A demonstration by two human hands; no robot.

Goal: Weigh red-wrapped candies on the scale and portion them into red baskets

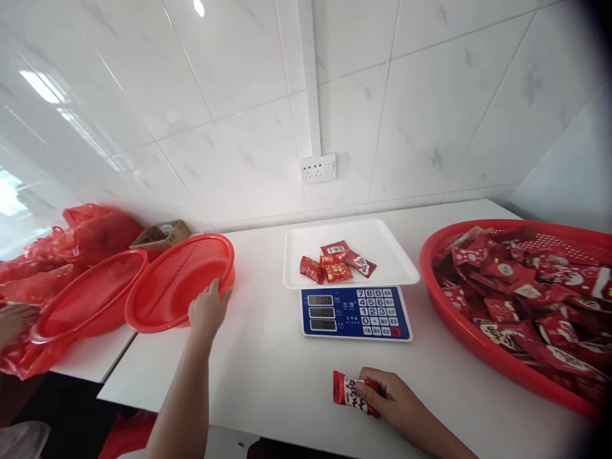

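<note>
My left hand (pixel 209 308) is at the right rim of an orange-red plastic basket (pixel 167 287), its fingers over the edge. Between the fingers and thumb of my right hand (pixel 382 394) is a red and white snack packet (pixel 351 392), just above the table near its front edge. Several red packets (pixel 337 262) lie on the white tray (pixel 387 245) of a blue-panelled scale (pixel 354 313). At the right, a large red basket (pixel 444 312) is heaped with similar packets.
Another red basket (pixel 90 296) and red plastic bags (pixel 100 236) stand at the left, beside a small cardboard box (pixel 161 237). Another person's hand (pixel 16 325) shows at the far left. A tiled wall with a socket (pixel 318 168) rises behind the table (pixel 268 370).
</note>
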